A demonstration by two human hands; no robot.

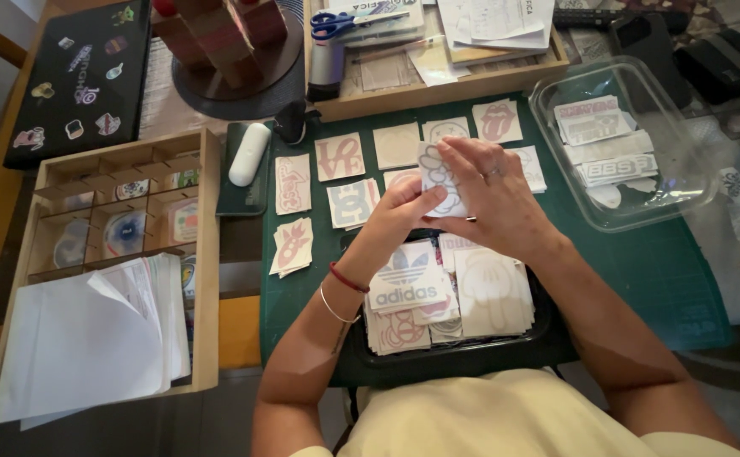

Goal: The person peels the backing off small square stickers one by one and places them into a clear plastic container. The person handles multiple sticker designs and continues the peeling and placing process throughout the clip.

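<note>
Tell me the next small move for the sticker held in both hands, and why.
Probably lay the white pink-printed sticker sheet in the bare gap on the green cutting mat. Left hand and right hand pinch it above sorted rows, while the black tray holds unsorted ones.

The right hand [493, 199] hides most of the held sticker [436, 173].

Both hands' grip on a sticker sheet [439, 179] above green mat [641, 262].

Pale square stickers [340, 156] laid on green mat [666, 271]
</note>
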